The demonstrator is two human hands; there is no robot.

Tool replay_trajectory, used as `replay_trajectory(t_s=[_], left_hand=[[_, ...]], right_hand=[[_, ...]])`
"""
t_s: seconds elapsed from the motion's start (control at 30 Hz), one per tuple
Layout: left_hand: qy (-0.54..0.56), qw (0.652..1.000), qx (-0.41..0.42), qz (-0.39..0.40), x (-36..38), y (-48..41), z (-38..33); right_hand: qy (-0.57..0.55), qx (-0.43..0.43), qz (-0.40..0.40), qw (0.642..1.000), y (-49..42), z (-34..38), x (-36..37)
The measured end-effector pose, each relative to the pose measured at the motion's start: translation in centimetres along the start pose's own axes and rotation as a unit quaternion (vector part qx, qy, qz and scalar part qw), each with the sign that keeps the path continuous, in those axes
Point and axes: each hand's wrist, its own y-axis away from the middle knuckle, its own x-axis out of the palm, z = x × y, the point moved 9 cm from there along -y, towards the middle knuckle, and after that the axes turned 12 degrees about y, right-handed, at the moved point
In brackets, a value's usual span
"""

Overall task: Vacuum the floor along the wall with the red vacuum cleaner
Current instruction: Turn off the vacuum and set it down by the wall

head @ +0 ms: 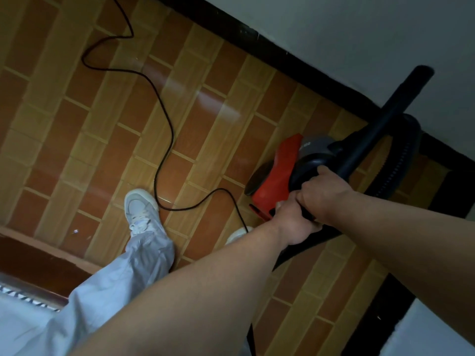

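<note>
Head view only. Red vacuum cleaner [276, 176] sits centre-right, just beside the black baseboard [282, 56] at the foot of the pale wall [359, 29]. Can't tell if it's resting on the floor or lifted clear. Body is red with a grey top and a dark round wheel on the near side. Black wand [385, 114] slants up-right from the body and crosses in front of the wall. Ribbed black hose [402, 158] loops just right of it. Right hand [321, 191] comes in from the right, fingers curled over the dark rear top of the vacuum, gripping it. Left hand [295, 224] is directly below, touching the right hand, fingers wrapped tight round a black band [288, 255] that runs on down under the forearm. Can't tell whether that's a strap or more hose. Both forearms are bare. Power cord [164, 119] snakes from the top edge across the brown and tan brick-pattern floor [102, 140], loops past the left shoe [141, 209] and heads under the left wrist toward the vacuum. Light trouser leg [120, 278] below that shoe. Toe of the other shoe [237, 235] shows just left of the left forearm. Small bit of debris [75, 231] on the tiles near the dark wooden threshold [38, 260], lower left.
</note>
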Motion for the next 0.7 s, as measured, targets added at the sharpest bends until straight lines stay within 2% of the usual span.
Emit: replay_trajectory(t_s=[0.3,0.47,0.57,0.7], left_hand=[[0.033,0.999,0.003,0.015,1.4,-2.8,2.6],[0.041,0.999,0.006,-0.015,1.9,-3.8,4.1],[0.045,0.999,0.020,-0.023,2.0,-4.1,4.2],[0.011,0.998,0.050,-0.029,1.7,-3.8,3.5]], right_hand=[[-0.023,-0.019,-0.011,0.999,-2.1,1.6,2.3],[-0.018,-0.019,-0.037,0.999,-3.1,2.4,3.5],[-0.030,0.006,-0.058,0.998,-3.5,2.4,4.2],[-0.070,0.079,-0.127,0.986,-2.4,1.7,4.6]])
